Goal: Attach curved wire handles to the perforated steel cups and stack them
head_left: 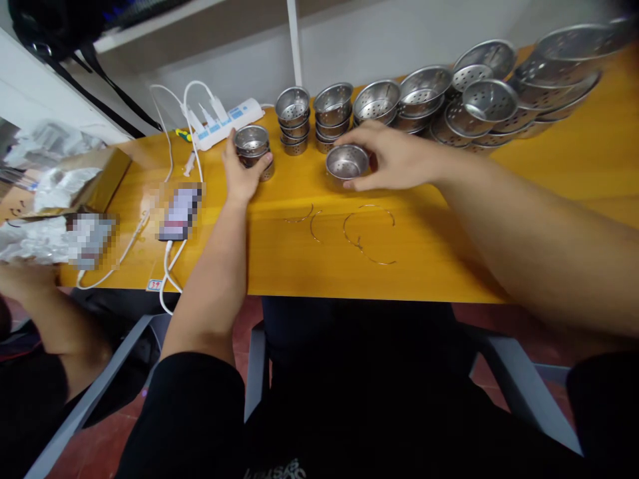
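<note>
My left hand point(244, 174) is wrapped around a short stack of small perforated metal cups point(252, 140) standing on the table. In my right hand point(382, 156) is a single perforated metal cup point(347, 163), gripped by its side between thumb and fingers, its opening facing up. Whether this cup touches the table I cannot tell. Just behind the hands stand more stacked cups point(293, 106) and another stack point(333, 106). Several thin bent wires point(352, 233) lie on the table in front of me.
Wider perforated bowls point(482, 110) stand stacked to the right. On the left are a white power strip point(227, 124) with cables, a phone point(180, 213) and a cardboard box point(107, 176) with plastic bags. A co-worker's arm point(64, 332) rests at the table's left edge.
</note>
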The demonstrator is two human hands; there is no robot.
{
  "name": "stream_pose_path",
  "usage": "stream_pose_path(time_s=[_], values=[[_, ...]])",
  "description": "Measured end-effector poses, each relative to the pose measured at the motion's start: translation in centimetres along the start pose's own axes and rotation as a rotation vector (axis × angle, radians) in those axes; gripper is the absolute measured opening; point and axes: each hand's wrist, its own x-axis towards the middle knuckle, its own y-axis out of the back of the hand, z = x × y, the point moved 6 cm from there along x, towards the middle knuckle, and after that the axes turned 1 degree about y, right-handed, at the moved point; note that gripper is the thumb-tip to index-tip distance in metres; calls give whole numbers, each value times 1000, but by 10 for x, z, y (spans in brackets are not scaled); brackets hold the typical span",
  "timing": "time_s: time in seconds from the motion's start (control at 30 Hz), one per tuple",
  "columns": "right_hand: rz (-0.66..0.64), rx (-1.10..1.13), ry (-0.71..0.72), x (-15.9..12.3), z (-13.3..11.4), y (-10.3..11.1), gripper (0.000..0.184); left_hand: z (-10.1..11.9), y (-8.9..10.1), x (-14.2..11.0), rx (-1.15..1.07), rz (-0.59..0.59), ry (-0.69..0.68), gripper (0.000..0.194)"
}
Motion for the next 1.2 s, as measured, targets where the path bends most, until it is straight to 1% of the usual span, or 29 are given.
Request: stream_pose_path(time_s=[0.07,0.1,0.13,0.2,0.27,0.33,0.37,0.43,0.47,0.5,0.53,0.57,0.6,0.63,0.67,0.7,0.77,0.83,0.9,0.93,0.97,1.0,1.03,1.1,1.13,1.2], values=[[-7,-37,39,-9,18,-6,96,-21,7,5,17,125,77,153],[7,-55,39,-12,27,-8,96,-29,7,8,23,140,101,162],[26,-65,36,-15,34,-10,95,-35,4,9,27,130,112,166],[47,-81,29,-17,45,-15,88,-38,0,11,33,123,118,165],[61,-94,20,-16,51,-20,83,-32,1,11,30,179,131,160],[73,-105,12,-15,53,-24,82,-13,7,7,25,257,136,154],[82,-105,4,-14,52,-25,84,1,10,4,34,274,118,150],[93,-74,-25,-15,50,-25,91,37,14,-3,81,260,43,137],[98,-42,-44,-17,49,-23,94,57,16,-8,96,256,-17,133],[103,-6,-64,-19,48,-19,94,78,16,-13,97,250,-79,129],[101,28,-82,-22,47,-14,87,98,15,-20,79,235,-148,122],[84,46,-96,-25,46,-8,73,115,11,-27,47,218,-209,114],[49,44,-110,-28,45,-3,55,130,2,-33,20,154,-247,107],[-3,24,-128,-31,45,1,37,141,-12,-40,7,62,-264,103],[-64,-13,-159,-35,46,5,27,148,-28,-46,4,-44,-267,99],[-112,-57,-199,-38,46,7,21,152,-47,-53,6,-156,-262,96],[-237,-112,-271,-43,47,6,19,154,-83,-65,5,-327,-282,96],[-339,-131,-307,-45,43,-3,19,148,-115,-75,9,-466,-307,102],[-374,-160,-299,-44,34,-11,23,136,-139,-80,45,-594,-283,108],[-368,-190,-292,-42,29,-15,25,130,-147,-82,70,-643,-257,108],[-364,-226,-289,-41,23,-18,28,125,-152,-83,96,-676,-230,103],[-364,-265,-287,-39,18,-21,30,122,-154,-83,117,-690,-208,93],[-372,-309,-291,-39,13,-23,31,121,-153,-82,132,-689,-195,79],[-393,-404,-308,-39,5,-27,34,123,-146,-80,132,-654,-187,50],[-398,-452,-314,-39,2,-28,35,125,-141,-79,117,-628,-188,40],[-391,-522,-314,-40,0,-31,37,128,-131,-77,67,-583,-196,33]])
